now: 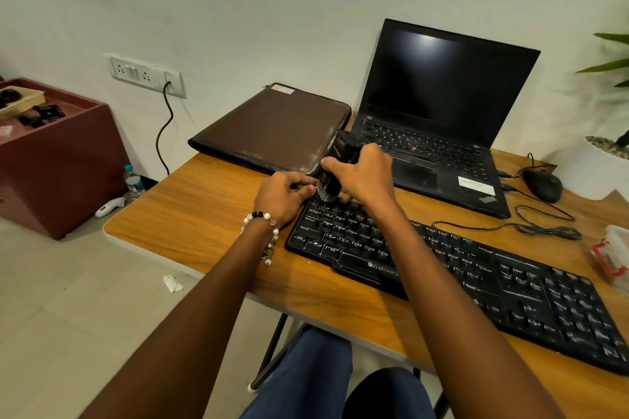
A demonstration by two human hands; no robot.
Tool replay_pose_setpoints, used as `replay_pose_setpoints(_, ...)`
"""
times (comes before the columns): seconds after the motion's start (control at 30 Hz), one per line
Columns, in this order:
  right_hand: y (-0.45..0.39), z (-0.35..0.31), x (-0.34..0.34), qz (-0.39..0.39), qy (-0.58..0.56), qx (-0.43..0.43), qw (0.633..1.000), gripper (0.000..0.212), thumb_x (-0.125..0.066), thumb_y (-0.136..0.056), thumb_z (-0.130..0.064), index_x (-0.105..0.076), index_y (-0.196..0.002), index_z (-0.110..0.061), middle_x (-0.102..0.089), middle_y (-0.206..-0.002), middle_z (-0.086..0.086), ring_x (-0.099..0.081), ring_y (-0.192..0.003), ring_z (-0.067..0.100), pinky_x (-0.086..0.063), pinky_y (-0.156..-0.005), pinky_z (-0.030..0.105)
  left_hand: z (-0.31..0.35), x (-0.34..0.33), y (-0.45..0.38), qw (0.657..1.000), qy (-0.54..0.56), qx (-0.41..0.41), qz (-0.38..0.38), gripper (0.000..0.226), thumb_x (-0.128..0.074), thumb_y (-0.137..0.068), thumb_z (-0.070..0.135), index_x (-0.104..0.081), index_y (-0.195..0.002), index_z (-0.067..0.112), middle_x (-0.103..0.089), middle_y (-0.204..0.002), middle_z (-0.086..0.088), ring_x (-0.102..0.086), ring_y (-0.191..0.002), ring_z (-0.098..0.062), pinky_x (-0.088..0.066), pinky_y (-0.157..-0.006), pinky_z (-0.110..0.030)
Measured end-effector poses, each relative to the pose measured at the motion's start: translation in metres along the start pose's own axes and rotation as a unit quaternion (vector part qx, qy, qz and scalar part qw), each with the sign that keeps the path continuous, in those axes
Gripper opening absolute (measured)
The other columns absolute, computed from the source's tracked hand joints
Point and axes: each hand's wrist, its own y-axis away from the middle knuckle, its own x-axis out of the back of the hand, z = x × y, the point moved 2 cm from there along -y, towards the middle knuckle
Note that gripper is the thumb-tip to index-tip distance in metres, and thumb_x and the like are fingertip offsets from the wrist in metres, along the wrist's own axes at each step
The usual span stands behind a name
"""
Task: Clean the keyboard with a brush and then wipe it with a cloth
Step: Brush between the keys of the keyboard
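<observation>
The long black plastic keyboard (452,277) lies slantwise on the wooden surface (190,231). At its far left corner, bristles down on the keys, stands a black brush (335,168), gripped around its body by the right hand (360,173). The left hand (286,194), fingers curled, rests on the keyboard's corner just beside the bristles.

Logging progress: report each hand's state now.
Left hand: fingers curled at the keyboard's top-left corner.
Right hand: grips the brush, bristles on keys.
</observation>
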Motion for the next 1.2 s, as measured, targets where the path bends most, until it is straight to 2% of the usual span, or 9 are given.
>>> replay_pose_setpoints(0.13, 0.009, 0.002, -0.008, -0.025, 0.012, 0.007, 1.0, 0.026, -0.07, -0.08, -0.028, -0.06, -0.077, -0.005, -0.067, -0.066, 0.008, -0.06, -0.041, 0.015, -0.044, -0.035, 0.021, 0.002, 0.0, 0.0, 1.0, -0.014, -0.002, 0.003, 0.022, -0.069, -0.086, 0.016, -0.072, -0.108, 0.018, -0.073, -0.097, -0.003, -0.067, -0.085, -0.012, -0.057, -0.084, -0.037)
replay_pose_setpoints(0.27, 0.004, 0.001, 0.007, -0.1, 0.017, -0.021, 0.995, 0.027, -0.072, -0.08, -0.027, -0.064, -0.082, -0.001, -0.068, -0.06, 0.012, -0.056, -0.037, 0.015, -0.045, -0.036, 0.023, 0.001, 0.001, 0.0, 1.0, -0.014, -0.003, -0.002, 0.016, -0.07, -0.085, 0.02, -0.074, -0.1, 0.025, -0.072, -0.092, 0.001, -0.067, -0.088, -0.014, -0.057, -0.083, -0.041)
replay_pose_setpoints(0.47, 0.006, 0.001, -0.002, -0.023, 0.002, 0.015, 1.0, 0.027, -0.072, -0.08, -0.031, -0.062, -0.081, -0.006, -0.069, -0.07, 0.008, -0.062, -0.04, 0.014, -0.05, -0.038, 0.025, 0.001, 0.0, 0.0, 1.0, -0.015, -0.001, -0.002, 0.019, -0.07, -0.086, 0.018, -0.072, -0.105, 0.021, -0.072, -0.094, 0.0, -0.067, -0.087, -0.014, -0.057, -0.083, -0.041)
replay_pose_setpoints(0.57, 0.011, 0.001, -0.005, -0.045, 0.011, 0.02, 0.999, 0.025, -0.071, -0.082, -0.029, -0.058, -0.077, -0.007, -0.067, -0.067, 0.007, -0.06, -0.038, 0.012, -0.049, -0.037, 0.024, 0.002, 0.0, 0.001, 1.0, -0.025, -0.004, -0.002, 0.021, -0.067, -0.088, 0.015, -0.071, -0.108, 0.018, -0.072, -0.098, -0.002, -0.066, -0.088, -0.013, -0.056, -0.085, -0.04)
replay_pose_setpoints(0.7, 0.006, -0.001, 0.01, -0.131, 0.028, 0.0, 0.991, 0.027, -0.074, -0.08, -0.026, -0.061, -0.085, -0.002, -0.069, -0.066, 0.011, -0.059, -0.039, 0.015, -0.049, -0.038, 0.026, 0.001, 0.001, 0.0, 1.0, -0.019, -0.011, -0.001, 0.018, -0.069, -0.086, 0.018, -0.073, -0.104, 0.021, -0.072, -0.096, 0.0, -0.066, -0.089, -0.015, -0.056, -0.085, -0.041)
replay_pose_setpoints(0.8, -0.002, -0.004, 0.02, -0.1, 0.092, 0.041, 0.99, 0.027, -0.075, -0.077, -0.027, -0.062, -0.084, -0.004, -0.07, -0.076, 0.01, -0.066, -0.053, 0.019, -0.057, -0.049, 0.035, -0.001, 0.0, -0.001, 1.0, -0.011, -0.006, -0.004, 0.017, -0.071, -0.085, 0.02, -0.074, -0.1, 0.025, -0.072, -0.094, 0.002, -0.067, -0.088, -0.013, -0.057, -0.082, -0.041)
replay_pose_setpoints(0.87, -0.004, -0.004, 0.019, -0.071, 0.062, 0.059, 0.994, 0.026, -0.074, -0.079, -0.027, -0.063, -0.084, -0.004, -0.07, -0.077, 0.01, -0.067, -0.053, 0.017, -0.058, -0.049, 0.033, -0.001, 0.0, -0.002, 1.0, -0.008, -0.007, -0.003, 0.017, -0.071, -0.085, 0.02, -0.074, -0.101, 0.024, -0.072, -0.094, 0.001, -0.068, -0.088, -0.013, -0.057, -0.083, -0.04)
replay_pose_setpoints(1.03, 0.005, 0.002, 0.007, -0.089, 0.046, 0.066, 0.993, 0.029, -0.074, -0.081, -0.029, -0.065, -0.091, -0.003, -0.07, -0.077, 0.009, -0.063, -0.047, 0.011, -0.049, -0.04, 0.021, -0.002, 0.0, -0.002, 1.0, -0.019, -0.017, 0.002, 0.017, -0.071, -0.085, 0.019, -0.074, -0.102, 0.022, -0.073, -0.094, 0.0, -0.068, -0.087, -0.012, -0.057, -0.084, -0.039)
replay_pose_setpoints(1.2, 0.002, 0.006, 0.016, -0.127, 0.083, 0.047, 0.987, 0.034, -0.075, -0.078, -0.032, -0.062, -0.092, -0.003, -0.07, -0.076, 0.01, -0.063, -0.044, 0.016, -0.054, -0.043, 0.032, -0.003, -0.001, -0.003, 1.0, -0.019, -0.019, 0.003, 0.017, -0.071, -0.085, 0.02, -0.074, -0.101, 0.023, -0.073, -0.092, 0.002, -0.068, -0.086, -0.01, -0.058, -0.082, -0.038)
